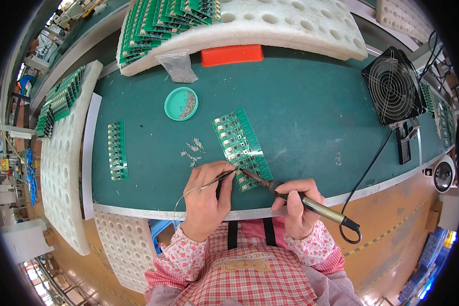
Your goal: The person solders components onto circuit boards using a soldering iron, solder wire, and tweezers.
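My right hand (300,205) is closed round the handle of a soldering iron (315,205). Its tip rests at the lower part of a green circuit board panel (239,140), which lies slightly slanted on the mat. At the panel's lower left edge, my left hand (205,196) pinches a thin solder wire (184,194) that loops down past the wrist. A dark slim piece also shows between its fingers; its kind is unclear. Tiny loose components (194,149) are scattered left of the panel. A round turquoise dish (171,106) holds more of them.
A narrow green board strip (117,150) lies at the left. Behind are a clear plastic bag (178,67), a red tray (232,55) and white foam (285,30) carrying upright boards. A black fan (391,86) stands at the right, near the iron's cable (368,171).
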Demonstrator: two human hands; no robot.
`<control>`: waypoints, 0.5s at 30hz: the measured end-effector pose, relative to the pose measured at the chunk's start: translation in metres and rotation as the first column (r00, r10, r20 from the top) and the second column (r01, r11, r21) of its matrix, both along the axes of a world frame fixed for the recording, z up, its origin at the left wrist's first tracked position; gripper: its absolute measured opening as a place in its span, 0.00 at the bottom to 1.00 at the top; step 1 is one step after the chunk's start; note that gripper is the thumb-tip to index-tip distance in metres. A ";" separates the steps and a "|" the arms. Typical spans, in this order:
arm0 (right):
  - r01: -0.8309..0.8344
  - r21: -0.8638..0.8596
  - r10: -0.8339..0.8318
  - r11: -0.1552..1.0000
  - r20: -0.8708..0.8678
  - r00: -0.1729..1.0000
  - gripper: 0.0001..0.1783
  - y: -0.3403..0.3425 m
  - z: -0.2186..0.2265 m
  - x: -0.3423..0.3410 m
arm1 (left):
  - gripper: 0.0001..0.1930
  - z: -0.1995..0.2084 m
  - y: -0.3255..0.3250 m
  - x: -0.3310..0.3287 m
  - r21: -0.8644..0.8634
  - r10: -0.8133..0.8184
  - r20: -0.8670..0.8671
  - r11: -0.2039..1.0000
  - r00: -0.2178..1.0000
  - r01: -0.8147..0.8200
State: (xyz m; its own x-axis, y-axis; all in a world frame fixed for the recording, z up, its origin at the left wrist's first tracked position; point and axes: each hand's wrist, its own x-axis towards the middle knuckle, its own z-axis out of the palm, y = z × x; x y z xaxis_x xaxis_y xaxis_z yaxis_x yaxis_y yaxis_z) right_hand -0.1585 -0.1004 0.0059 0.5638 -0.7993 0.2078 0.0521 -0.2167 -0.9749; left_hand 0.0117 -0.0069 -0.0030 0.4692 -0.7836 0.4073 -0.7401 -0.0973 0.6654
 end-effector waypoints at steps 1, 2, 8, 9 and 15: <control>0.004 0.012 -0.004 1.000 0.001 1.000 0.05 0.000 0.000 0.001 | 0.10 0.000 0.000 0.000 -0.001 0.001 -0.002 1.000 1.000 -0.001; 0.003 0.011 -0.003 1.000 -0.001 1.000 0.05 0.000 0.001 0.001 | 0.10 0.000 0.000 0.000 -0.004 0.002 0.003 1.000 1.000 -0.002; -0.017 -0.029 0.015 0.999 -0.049 0.999 0.05 -0.001 -0.001 0.002 | 0.10 0.000 0.000 0.000 -0.003 0.005 0.004 1.000 1.000 -0.005; -0.032 -0.086 0.027 0.996 -0.062 0.998 0.05 -0.002 0.001 0.002 | 0.10 0.000 0.000 0.000 0.000 0.007 0.001 1.000 1.000 -0.007; -0.072 -0.247 0.056 0.966 -0.069 0.996 0.04 -0.003 -0.001 0.005 | 0.09 0.001 -0.001 0.000 0.001 0.005 -0.006 1.000 1.000 -0.005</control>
